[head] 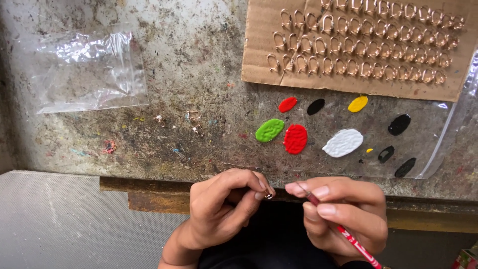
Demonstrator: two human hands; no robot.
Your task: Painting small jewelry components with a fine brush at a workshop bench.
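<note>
We see a stained, paint-flecked workbench (199, 65) from above. At eleven o'clock lies a clear plastic bag (89, 69), flat and crumpled; we make out nothing inside it. At one o'clock a cardboard sheet (259, 45) carries rows of small gold-coloured hooks (358, 50) stuck into it. Below that, toward three o'clock, a clear plastic sheet (438, 129) serves as a palette: a green blob (269, 130), a large red blob (295, 139), a small red blob (287, 104), a white blob (343, 142), a yellow blob (357, 103) and several black blobs (399, 124). Near the centre, a few loose gold hooks (195, 123) lie on the bare bench.

At six o'clock, our left hand (224, 209) is curled nearly closed, thumb and forefinger pinched on a tiny gold piece (269, 196) that shows only at the fingertips. Just beside it, toward five o'clock, our right hand (343, 214) grips a thin red-handled tool (348, 238) between thumb and fingers, the other fingers folded around the shaft. Its tip points at the tiny piece; whether it touches we cannot tell. Both hands hover in front of the bench edge, clear of the paint.
</note>
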